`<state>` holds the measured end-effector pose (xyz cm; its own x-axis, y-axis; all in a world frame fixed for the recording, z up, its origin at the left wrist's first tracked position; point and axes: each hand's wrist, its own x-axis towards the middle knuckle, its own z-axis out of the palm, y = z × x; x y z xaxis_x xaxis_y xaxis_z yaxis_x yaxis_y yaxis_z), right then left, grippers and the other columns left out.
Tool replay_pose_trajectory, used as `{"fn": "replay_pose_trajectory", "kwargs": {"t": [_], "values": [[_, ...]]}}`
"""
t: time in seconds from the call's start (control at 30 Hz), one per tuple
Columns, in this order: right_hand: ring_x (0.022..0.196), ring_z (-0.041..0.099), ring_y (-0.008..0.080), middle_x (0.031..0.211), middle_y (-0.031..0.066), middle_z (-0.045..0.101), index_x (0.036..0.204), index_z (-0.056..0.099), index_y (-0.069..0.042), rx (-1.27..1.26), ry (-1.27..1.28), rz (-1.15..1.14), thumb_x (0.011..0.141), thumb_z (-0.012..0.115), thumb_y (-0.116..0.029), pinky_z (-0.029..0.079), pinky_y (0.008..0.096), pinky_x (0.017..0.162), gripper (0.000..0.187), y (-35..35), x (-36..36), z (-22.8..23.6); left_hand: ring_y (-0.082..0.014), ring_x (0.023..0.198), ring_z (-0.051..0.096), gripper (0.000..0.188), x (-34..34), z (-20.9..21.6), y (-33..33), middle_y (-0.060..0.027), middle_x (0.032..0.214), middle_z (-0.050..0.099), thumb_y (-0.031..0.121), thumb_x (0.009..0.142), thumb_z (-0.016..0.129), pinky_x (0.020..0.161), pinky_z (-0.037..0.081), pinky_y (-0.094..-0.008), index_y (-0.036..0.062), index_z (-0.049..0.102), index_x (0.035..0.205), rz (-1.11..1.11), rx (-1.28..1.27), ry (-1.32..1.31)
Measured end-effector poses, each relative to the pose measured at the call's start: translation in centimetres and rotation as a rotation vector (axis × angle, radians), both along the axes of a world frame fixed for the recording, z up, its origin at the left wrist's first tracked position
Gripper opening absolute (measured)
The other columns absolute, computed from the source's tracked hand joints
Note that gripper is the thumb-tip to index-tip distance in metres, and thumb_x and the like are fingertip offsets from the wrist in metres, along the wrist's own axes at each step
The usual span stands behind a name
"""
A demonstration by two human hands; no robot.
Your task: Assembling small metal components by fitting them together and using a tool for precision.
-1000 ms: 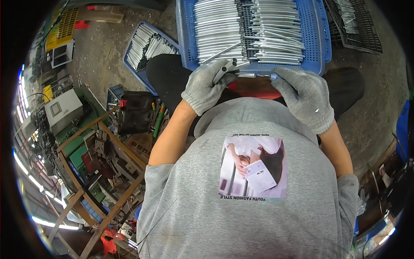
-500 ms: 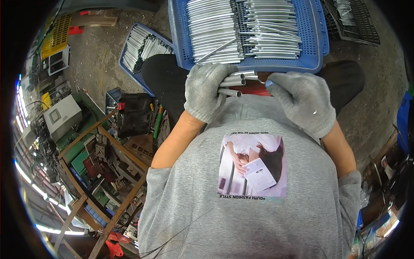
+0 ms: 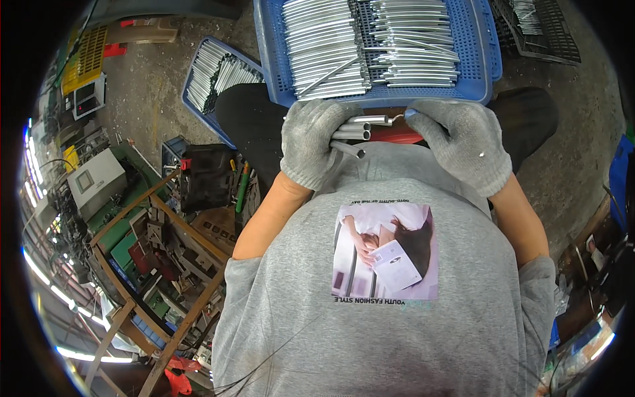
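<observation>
My left hand, in a grey knit glove, is closed around several short metal tubes. Their open ends point right, and the lowest one slants downward. Opposite them is my right hand, in a matching glove with a blue patch at a fingertip. Its thumb and finger pinch a thin, curled, wire-like piece close to the end of the top tube; whether it touches the tube I cannot tell. Just beyond both hands, a blue plastic crate holds two stacks of long metal tubes.
A smaller blue basket of metal tubes stands on the floor to the left. Farther left are a black tool case, a grey control box and a wooden frame. A dark crate sits at the far right.
The tubes in my left hand have tilted, with the lowest one now pointing more downward. My right hand has shifted slightly up and left, staying near the tube ends.
</observation>
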<state>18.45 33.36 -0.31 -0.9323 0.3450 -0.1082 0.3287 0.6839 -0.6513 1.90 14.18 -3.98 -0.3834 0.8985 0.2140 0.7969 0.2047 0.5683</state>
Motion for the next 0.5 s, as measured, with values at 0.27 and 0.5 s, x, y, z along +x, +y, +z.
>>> {"fn": "replay_pose_trajectory", "kwargs": {"t": [0.27,0.5], "values": [[0.059,0.065,0.0228,0.083,0.0061,0.078,0.097,0.08,-0.005,-0.222,-0.103,-0.038,0.092,0.071,-0.022,0.051,0.0329,0.061,0.02,0.4,0.4,0.0,-0.0219,0.077,0.07,0.033,0.3,-0.8,-0.3,-0.0021,0.09,0.077,0.018,0.077,0.078,0.079,0.052,-0.0341,0.0106,0.073,0.108,0.021,-0.065,-0.148],[0.062,0.066,0.0226,0.086,0.0067,0.079,0.097,0.08,-0.003,0.059,-0.019,-0.034,0.09,0.073,-0.019,0.051,0.0323,0.062,0.019,1.7,1.0,0.8,-0.0213,0.065,0.069,0.028,-0.3,-1.1,-1.0,-0.0042,0.088,0.079,0.013,0.081,0.08,0.063,0.054,-0.0314,0.0079,0.075,0.109,0.153,-0.299,-0.487]]}}
